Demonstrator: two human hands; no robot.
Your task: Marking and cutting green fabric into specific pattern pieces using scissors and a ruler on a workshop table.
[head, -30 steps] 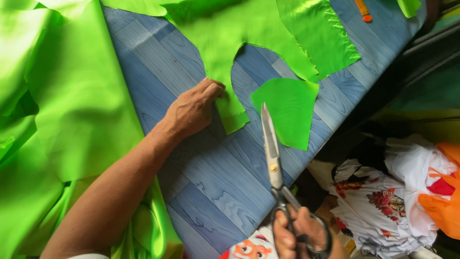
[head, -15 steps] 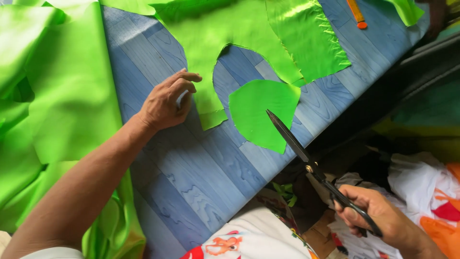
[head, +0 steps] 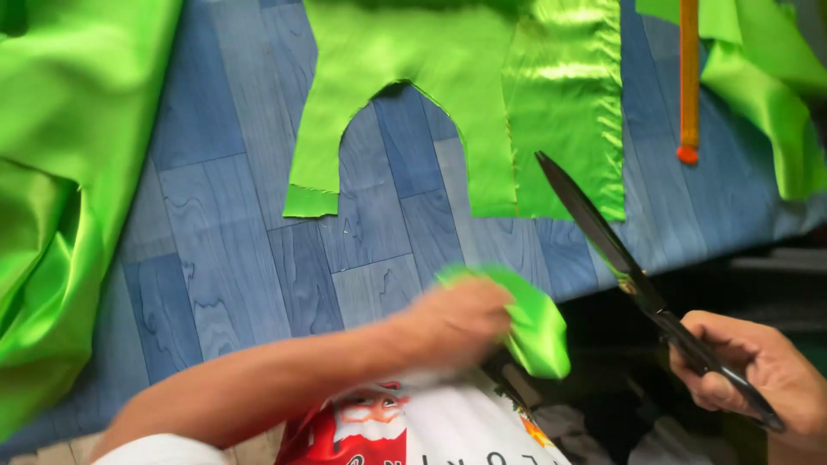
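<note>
So the left hand (head: 461, 323), a bit blurred, sits low in the middle of the frame with its fingers closed around a cut piece of bright green satin (head: 534, 323), holding it just off the near edge of the blue wood-grain table (head: 215, 258). Over in the lower right the right hand (head: 758, 379) has its fingers wrapped round the handles of black scissors (head: 620, 258), blades together and pointing up-left over the table edge. The bigger green fabric (head: 465, 103) with the curved cut-out lies flat across the top, an orange stick (head: 688, 77) lies upper right, and more green cloth (head: 60, 189) is heaped on the left.
</note>
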